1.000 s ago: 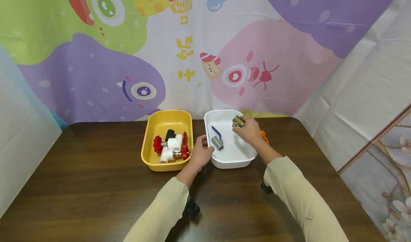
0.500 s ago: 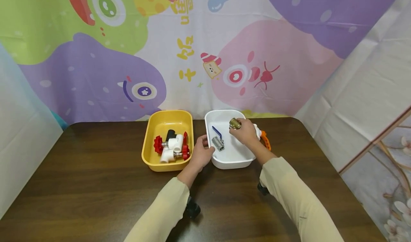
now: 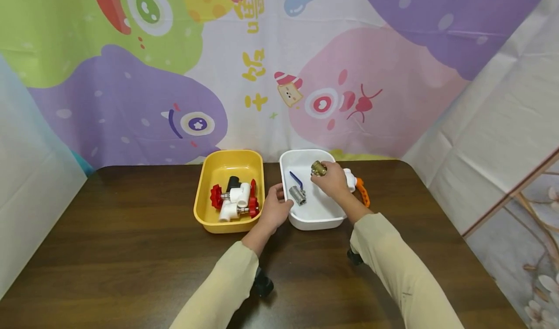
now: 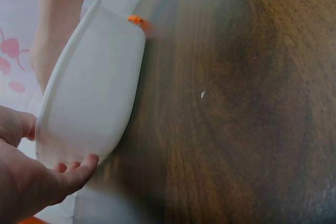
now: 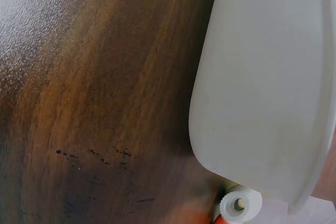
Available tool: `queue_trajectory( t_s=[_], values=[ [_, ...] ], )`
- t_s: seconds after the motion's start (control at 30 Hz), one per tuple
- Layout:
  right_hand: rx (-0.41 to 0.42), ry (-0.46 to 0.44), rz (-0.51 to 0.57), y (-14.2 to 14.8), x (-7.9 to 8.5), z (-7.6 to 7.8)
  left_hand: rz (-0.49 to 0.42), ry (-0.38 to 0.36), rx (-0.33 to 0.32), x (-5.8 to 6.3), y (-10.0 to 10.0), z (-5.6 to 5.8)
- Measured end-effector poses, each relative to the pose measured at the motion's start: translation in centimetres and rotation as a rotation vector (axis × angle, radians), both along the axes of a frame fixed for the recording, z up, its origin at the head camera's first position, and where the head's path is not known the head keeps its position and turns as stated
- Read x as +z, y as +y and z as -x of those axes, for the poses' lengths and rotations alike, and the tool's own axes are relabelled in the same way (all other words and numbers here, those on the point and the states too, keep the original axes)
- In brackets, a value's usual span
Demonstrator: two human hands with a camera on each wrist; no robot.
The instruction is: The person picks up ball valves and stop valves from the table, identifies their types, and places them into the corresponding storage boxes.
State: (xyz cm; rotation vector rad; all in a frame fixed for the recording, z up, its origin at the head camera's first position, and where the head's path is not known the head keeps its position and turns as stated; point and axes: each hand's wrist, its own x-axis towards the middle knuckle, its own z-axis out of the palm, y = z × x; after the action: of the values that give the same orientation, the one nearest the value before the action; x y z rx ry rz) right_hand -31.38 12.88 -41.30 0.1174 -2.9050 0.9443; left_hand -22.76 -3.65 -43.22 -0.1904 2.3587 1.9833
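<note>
My right hand (image 3: 335, 179) grips a short brass valve-like fitting (image 3: 319, 168) over the right side of the white tray (image 3: 320, 214). A grey metal ball valve (image 3: 298, 195) with a blue lever lies inside that tray, near its left wall. My left hand (image 3: 273, 211) holds the tray's left side; in the left wrist view, its thumb is at the rim and its fingers lie along the outer wall (image 4: 94, 82). The right wrist view shows mainly the tray's other side (image 5: 262, 77), while the right hand's fingers are out of sight there.
Left of the white tray stands a yellow tray (image 3: 229, 228) with white plastic valves (image 3: 239, 195) with red handwheels and a black piece (image 3: 233, 181). A white fitting with an orange handle (image 3: 362, 193) lies on the table right of the white tray. A printed curtain hangs behind.
My right hand has moved slightly left with the brass fitting, and the white fitting with the orange handle has come into fuller sight. The left hand keeps its hold on the tray.
</note>
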Motion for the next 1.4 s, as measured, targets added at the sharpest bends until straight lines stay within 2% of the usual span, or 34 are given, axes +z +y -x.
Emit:
queue_trajectory(
  t_s=[0.47, 0.9, 1.4],
  values=[
    [-0.008, -0.06, -0.009, -0.5, -0.6, 0.5, 0.0, 0.002, -0.012, 0.0, -0.2, 0.1],
    [0.006, -0.034, -0.033, -0.8, -0.8, 0.5, 0.003, 0.0, -0.021, 0.0, -0.2, 0.0],
    [0.003, -0.053, -0.032, -1.5, -1.4, 0.6, 0.01, 0.001, -0.026, 0.1, -0.3, -0.2]
  ],
)
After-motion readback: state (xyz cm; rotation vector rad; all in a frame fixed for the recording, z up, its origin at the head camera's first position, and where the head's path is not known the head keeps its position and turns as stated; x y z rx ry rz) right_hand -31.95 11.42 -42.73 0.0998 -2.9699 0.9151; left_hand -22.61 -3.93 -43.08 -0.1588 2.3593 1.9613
